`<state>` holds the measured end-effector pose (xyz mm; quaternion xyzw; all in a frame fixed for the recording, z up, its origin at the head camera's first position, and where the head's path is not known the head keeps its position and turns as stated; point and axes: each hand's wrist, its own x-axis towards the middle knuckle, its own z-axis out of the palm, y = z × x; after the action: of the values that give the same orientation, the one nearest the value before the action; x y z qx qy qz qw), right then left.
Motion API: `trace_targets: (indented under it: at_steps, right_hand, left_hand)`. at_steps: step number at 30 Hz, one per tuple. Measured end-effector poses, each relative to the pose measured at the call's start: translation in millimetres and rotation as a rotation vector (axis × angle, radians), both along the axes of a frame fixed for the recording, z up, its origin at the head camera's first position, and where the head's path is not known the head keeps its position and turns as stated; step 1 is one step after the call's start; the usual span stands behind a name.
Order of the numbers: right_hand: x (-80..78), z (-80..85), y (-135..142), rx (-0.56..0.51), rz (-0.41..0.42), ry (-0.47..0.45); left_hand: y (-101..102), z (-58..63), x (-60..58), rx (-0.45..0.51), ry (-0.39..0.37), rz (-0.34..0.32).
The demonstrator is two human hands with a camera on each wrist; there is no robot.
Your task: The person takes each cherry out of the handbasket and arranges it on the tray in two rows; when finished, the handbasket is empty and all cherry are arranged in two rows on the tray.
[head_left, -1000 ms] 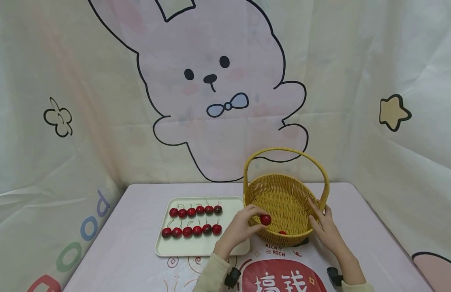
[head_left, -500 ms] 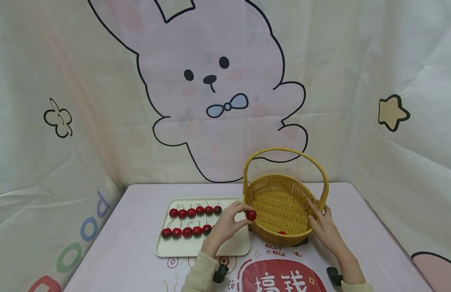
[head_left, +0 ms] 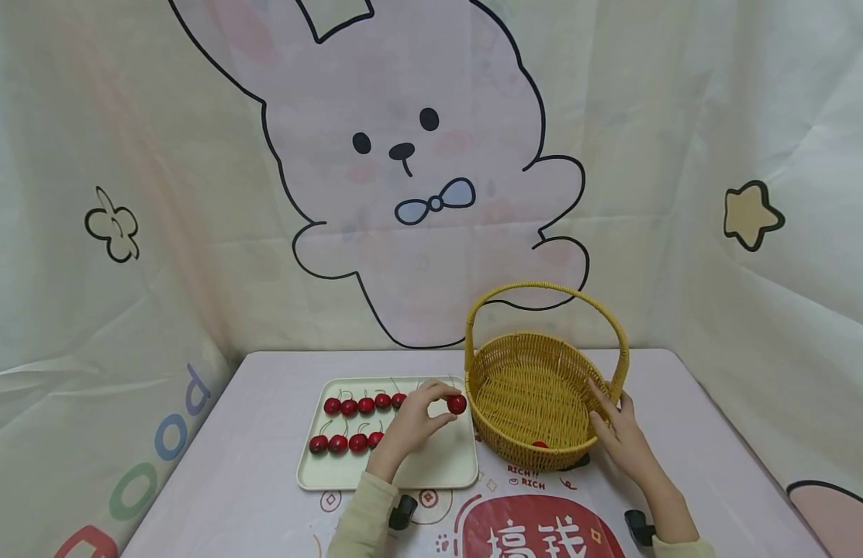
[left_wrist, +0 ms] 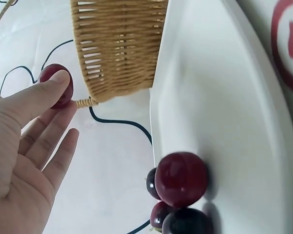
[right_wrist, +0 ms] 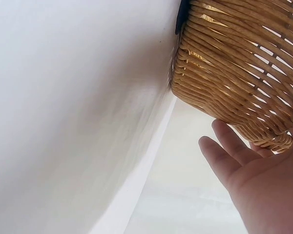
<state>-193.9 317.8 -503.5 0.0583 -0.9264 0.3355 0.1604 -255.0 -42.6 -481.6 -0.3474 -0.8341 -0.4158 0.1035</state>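
Note:
In the head view my left hand [head_left: 415, 422] is over the right part of the cream tray [head_left: 441, 473], pinching a dark red cherry [head_left: 457, 404] between thumb and fingertips. The left wrist view shows the pinched cherry [left_wrist: 57, 86] with the other fingers spread. My right hand [head_left: 623, 442] holds the yellow wicker basket [head_left: 501, 447] at its right rim, near the handle's foot. Some of its fingers lie outside the weave in the right wrist view. Red fruit [head_left: 540, 445] peeks over the basket's front rim. Two rows of stemmed cherries [head_left: 338, 444] lie on the tray, partly hidden by my left hand.
The basket's tall arched handle [head_left: 548, 285] rises over its opening, and the basket stands close against the tray's right side. A table cover [head_left: 264, 465] with a red printed patch [head_left: 543, 527] lies beneath. A printed curtain [head_left: 250, 310] hangs behind.
My left hand has moved left from the basket's rim to over the tray, still pinching the cherry. My right hand and the basket stay in place.

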Motion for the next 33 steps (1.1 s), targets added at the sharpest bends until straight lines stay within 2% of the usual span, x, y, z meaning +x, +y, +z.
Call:
trace_targets:
  at_steps: [8,13,21,27,33]
  right_hand:
    - [-1.3,-1.6,1.0,0.006,-0.005,0.013]
    - [-1.5,-2.4,1.4,0.005,-0.004,0.006]
    - [-2.1,-3.3,1.0,0.002,-0.003,0.018]
    - [-2.3,-4.0,1.2,0.0,0.0,0.023]
    - [-1.8,-4.4,1.6,0.0,0.0,0.027]
  left_hand:
    - [-10.2,-2.1,-13.6,-0.121,-0.038,0.062]
    - [-14.3,-6.4,-24.2,-0.172,-0.051,0.059]
    - [-16.6,-9.5,-33.7,-0.209,-0.137,0.089]
    - [-16.4,-11.5,-40.2,-0.274,-0.194,0.128]
    - [-16.1,-13.9,-47.5,-0.323,-0.188,0.143]
